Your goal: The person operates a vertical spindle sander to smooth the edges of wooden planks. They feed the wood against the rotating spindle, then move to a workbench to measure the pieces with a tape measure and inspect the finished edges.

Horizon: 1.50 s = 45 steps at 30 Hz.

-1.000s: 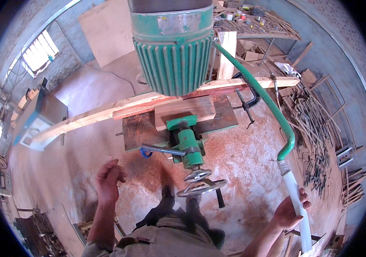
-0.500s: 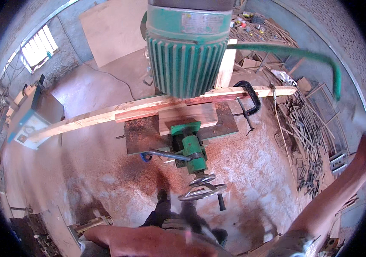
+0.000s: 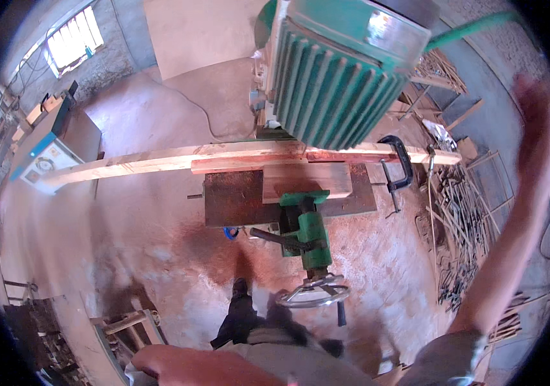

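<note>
- At the upper right rim, the right hand (image 3: 536,103) is motion-blurred; whether its fingers grip or are released cannot be determined.
- Lever (image 3: 474,30): one, green, above and left of these fingers; contact cannot be confirmed.
- Left hand: out of view; left forearm (image 3: 204,368) along the lower edge.
- Motor (image 3: 336,83): one, green, ribbed; one label plate (image 3: 381,29), illegible through glare.
- Tabletop (image 3: 231,193): carries one wood block (image 3: 307,181).
- C-clamp (image 3: 406,161): one, black, at one long beam (image 3: 153,159).
</note>
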{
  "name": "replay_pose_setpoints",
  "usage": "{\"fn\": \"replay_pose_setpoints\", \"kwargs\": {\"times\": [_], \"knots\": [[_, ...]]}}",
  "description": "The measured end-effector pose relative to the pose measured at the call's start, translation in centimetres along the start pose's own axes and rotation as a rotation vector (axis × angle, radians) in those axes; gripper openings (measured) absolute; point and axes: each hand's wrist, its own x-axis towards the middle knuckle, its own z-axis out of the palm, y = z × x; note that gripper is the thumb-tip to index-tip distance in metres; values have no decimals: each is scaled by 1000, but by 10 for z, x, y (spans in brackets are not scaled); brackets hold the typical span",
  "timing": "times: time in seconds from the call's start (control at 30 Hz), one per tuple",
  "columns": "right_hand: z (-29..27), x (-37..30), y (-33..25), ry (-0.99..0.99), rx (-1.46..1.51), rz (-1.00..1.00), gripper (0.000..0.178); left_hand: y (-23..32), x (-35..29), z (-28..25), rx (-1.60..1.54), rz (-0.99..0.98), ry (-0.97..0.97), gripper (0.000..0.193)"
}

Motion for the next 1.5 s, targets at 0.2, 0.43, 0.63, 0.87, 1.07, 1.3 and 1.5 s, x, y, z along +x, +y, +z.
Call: {"fn": "replay_pose_setpoints", "kwargs": {"times": [0.2, 0.43, 0.63, 0.87, 1.07, 1.3, 1.5], "knots": [[164, -269, 19, -970, -141, 277, 54, -94, -46, -116, -307, -256, 1109, 46], [238, -299, 35, -1229, -211, 445, 34, -213, -61, -229, -444, -439, 1495, 39], [222, -276, 31, -1295, -265, 503, 27, -247, -52, -260, -486, -379, 1451, 36], [65, -376, 181, 647, 658, 1559, 41, -254, -40, -260, -554, -383, 1578, 31], [55, -337, 167, 281, -138, 1288, 36, -232, -70, -277, -546, -304, 1694, 26], [61, -295, 93, 261, -40, 1112, 22, -131, -155, -310, -236, -248, 1747, 18], [154, -270, 40, -163, 271, 915, 19, -4, -143, -291, 432, -227, 1769, 13]]}}
